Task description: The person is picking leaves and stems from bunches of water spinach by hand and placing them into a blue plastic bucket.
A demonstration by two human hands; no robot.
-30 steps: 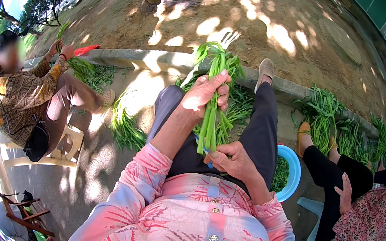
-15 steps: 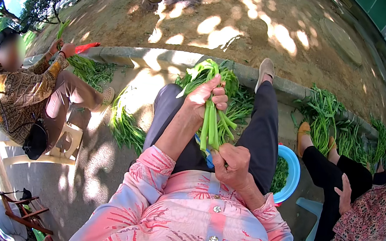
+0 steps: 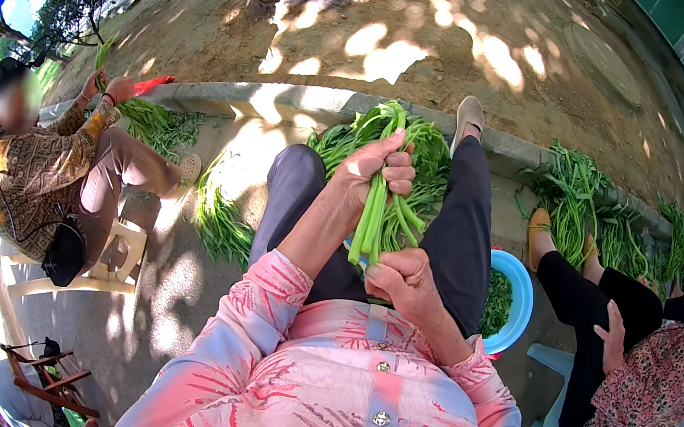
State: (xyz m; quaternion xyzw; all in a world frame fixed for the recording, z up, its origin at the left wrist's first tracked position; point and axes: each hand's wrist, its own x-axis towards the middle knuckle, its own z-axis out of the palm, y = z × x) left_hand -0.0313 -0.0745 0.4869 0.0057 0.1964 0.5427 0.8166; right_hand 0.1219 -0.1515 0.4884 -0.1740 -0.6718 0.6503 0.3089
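Observation:
My left hand (image 3: 376,171) is wrapped round a bunch of leafy green vegetable stalks (image 3: 371,225). The leaves fold over above my fist and the pale stalk ends point down toward my lap. Just below those ends, my right hand (image 3: 409,284) is closed, its thumb pressed to the fingers; what it pinches, if anything, is hidden. A narrow bit of blue shows beside the stalk ends, too small to name. Beyond my left hand a heap of the same greens (image 3: 430,158) lies on the ground between my legs.
By my right leg stands a blue-rimmed basin (image 3: 519,301) with greens inside. More greens lie at my left (image 3: 219,218) and along the kerb (image 3: 573,198). One person (image 3: 47,163) handles stalks at the left; another person (image 3: 650,388) sits at the right.
The bunch hangs more upright, and its leaves have shifted up and right. My left hand has moved slightly right and down; my right hand has moved slightly left, closer under the stalk ends.

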